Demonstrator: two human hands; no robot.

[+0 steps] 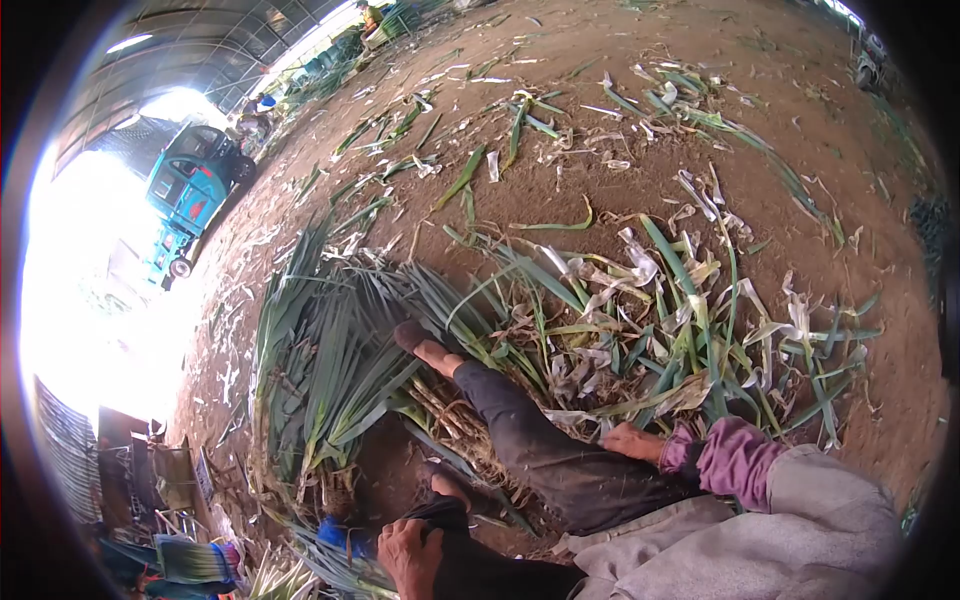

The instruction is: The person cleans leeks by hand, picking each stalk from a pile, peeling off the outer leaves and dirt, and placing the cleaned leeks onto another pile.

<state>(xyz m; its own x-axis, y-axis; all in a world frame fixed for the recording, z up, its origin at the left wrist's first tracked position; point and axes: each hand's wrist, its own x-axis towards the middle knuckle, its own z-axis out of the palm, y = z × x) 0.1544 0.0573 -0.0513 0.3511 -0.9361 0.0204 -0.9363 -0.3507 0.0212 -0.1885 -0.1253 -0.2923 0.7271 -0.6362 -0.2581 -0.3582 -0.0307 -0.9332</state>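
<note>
My left hand (408, 556) lies over my dark-trousered left knee, its fingers draped down and holding nothing. On my right leg rests my right hand (632, 441), below a purple cuff, with loosely bent fingers and nothing visible in it. Just beyond my feet is a thick pile of leeks (325, 350), leaves fanned out and root ends towards me. More leeks (455, 415) lie under and beside my right leg. Past my right hand spreads a loose heap of peeled leaves and pale skins (650, 310). A blue item (340, 537) sits on the ground near my left knee.
Brown soil (600, 185) is strewn with leaf scraps. A turquoise three-wheeled vehicle (190, 190) stands at upper left by the bright opening. Bundled green stalks (192, 560) are at lower left. Another person (371, 18) is far off at the top, under the arched roof (190, 55).
</note>
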